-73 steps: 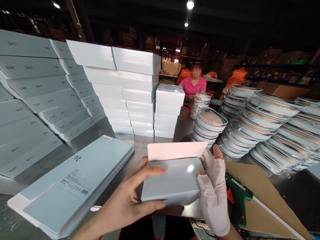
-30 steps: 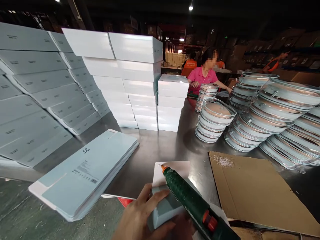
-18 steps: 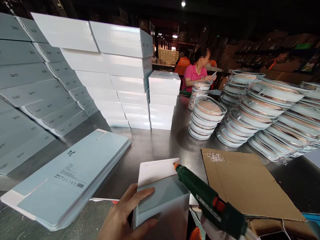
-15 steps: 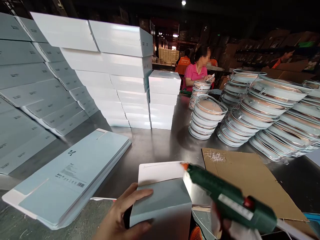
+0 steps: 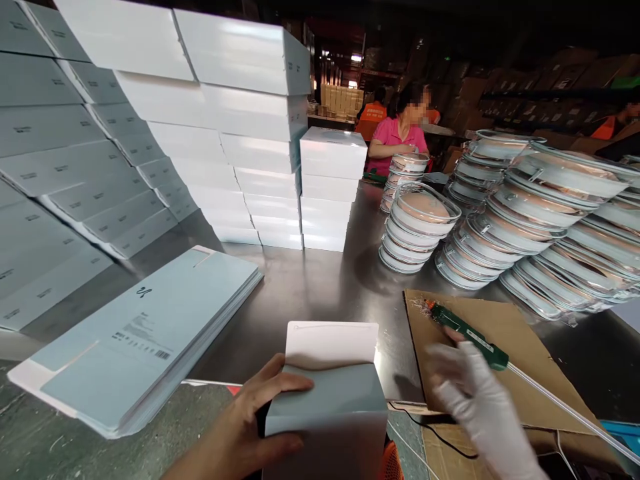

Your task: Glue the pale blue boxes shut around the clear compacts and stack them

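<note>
- Head view: my left hand (image 5: 250,427) clasps the pale blue carton (image 5: 325,420) at the near table edge, steadying it upright with its white flap (image 5: 331,343) standing open.
- My gloved right hand (image 5: 475,393), fingers loose and grasping nothing, hovers beside the green glue gun (image 5: 467,335).
- I see the gun lying on cardboard sheet (image 5: 500,360), likely shielding the steel table (image 5: 320,287) from drips.

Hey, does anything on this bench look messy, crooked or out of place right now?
Yes: white crumbs of dried glue litter the corner of the cardboard sheet, and the stacks of lids on the right lean sideways.
</note>
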A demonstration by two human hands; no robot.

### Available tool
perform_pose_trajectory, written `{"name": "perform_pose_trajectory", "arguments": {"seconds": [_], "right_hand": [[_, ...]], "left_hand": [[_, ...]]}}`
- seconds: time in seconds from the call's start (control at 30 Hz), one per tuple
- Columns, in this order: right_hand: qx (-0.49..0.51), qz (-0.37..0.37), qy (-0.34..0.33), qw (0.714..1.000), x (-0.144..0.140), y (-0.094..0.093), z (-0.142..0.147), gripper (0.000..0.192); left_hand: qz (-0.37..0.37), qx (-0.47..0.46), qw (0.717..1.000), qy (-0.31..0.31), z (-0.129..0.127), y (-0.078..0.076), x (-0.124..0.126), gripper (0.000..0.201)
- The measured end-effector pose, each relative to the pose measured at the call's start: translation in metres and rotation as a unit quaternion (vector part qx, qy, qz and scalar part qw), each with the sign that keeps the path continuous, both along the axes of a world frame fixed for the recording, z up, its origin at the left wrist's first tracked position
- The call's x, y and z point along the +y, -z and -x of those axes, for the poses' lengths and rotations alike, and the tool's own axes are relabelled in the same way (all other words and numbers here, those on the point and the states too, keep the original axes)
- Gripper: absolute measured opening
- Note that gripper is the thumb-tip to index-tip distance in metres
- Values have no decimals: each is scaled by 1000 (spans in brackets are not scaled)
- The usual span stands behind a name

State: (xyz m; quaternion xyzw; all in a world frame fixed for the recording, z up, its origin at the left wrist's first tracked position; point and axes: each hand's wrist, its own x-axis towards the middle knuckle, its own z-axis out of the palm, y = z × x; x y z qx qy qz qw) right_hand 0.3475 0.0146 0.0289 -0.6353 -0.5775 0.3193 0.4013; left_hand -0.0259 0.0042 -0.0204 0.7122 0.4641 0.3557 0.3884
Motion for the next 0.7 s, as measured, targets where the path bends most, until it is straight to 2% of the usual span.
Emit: {"name": "perform_pose_trajectory", "arguments": {"seconds": [0.07,0.1,0.13,0.2,0.27,0.3,0.37,0.47,0.53,0.57,0.6,0.63,0.67,0.7], "right_hand": [[103,-7,-122,987,-5,12,42,103],[140,-3,-173,975,-6,19,59,110],[163,-13,-208,964,-6,25,71,108],[182,-51,-261,947,-6,35,82,88],[117,-107,-288,944,-6,37,81,71],[69,-135,-300,942,-6,36,79,67],[-14,-178,-330,927,-5,31,76,65],[-56,-219,-362,904,-2,22,74,68],[-58,-209,-368,904,0,18,71,67],[-42,-190,-359,913,0,17,69,65],[-16,-165,-338,926,1,15,66,63],[15,-137,-308,941,2,14,62,62],[46,-115,-274,954,2,13,60,63],[72,-101,-244,962,3,13,58,63]], "left_hand": [[6,-30,999,-12,-4,7,-2,46],[10,-62,998,-24,-8,10,-4,43],[14,-108,993,-39,-12,13,-6,39],[9,-229,971,-72,-23,16,-10,35],[-22,-326,940,-102,-32,16,-12,40],[-39,-346,932,-104,-35,16,-12,44],[-61,-327,939,-88,-38,15,-11,48],[-52,-248,967,-19,-30,10,-8,31],[-46,-220,974,17,-19,4,-4,18],[-43,-211,976,19,-13,-1,-1,13],[-39,-211,977,-6,-6,-5,2,10],[-28,-229,971,-67,0,-10,4,10],[-11,-262,953,-151,5,-14,7,16],[9,-303,922,-241,7,-17,9,24]]}}
